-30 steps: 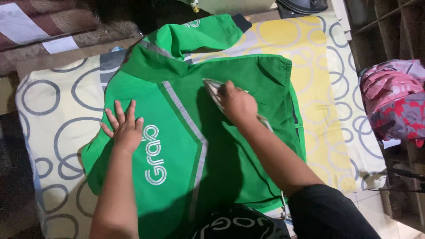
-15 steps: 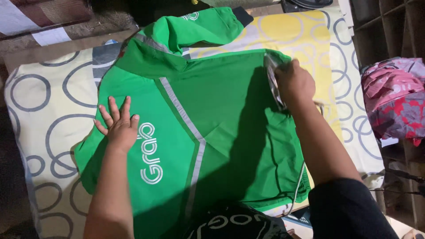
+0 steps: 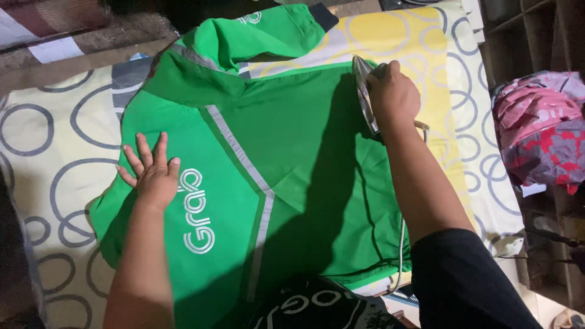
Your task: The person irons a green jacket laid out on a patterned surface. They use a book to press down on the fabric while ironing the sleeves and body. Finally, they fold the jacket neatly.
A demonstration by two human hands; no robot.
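Iron [image 3: 364,91] now further up jacket [image 3: 286,158], R hand [image 3: 395,94] fingers clamped round it; L hand [image 3: 153,173] prob. flat, splayed.

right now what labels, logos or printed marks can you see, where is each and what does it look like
Large logo: white rounded lettering on the green jacket, beside the left hand.
Small logo: white mark on the jacket's folded sleeve, top centre.
Shirt print: white block lettering on the black shirt at the bottom edge, partly cut off.
No packages, signs or screens show.
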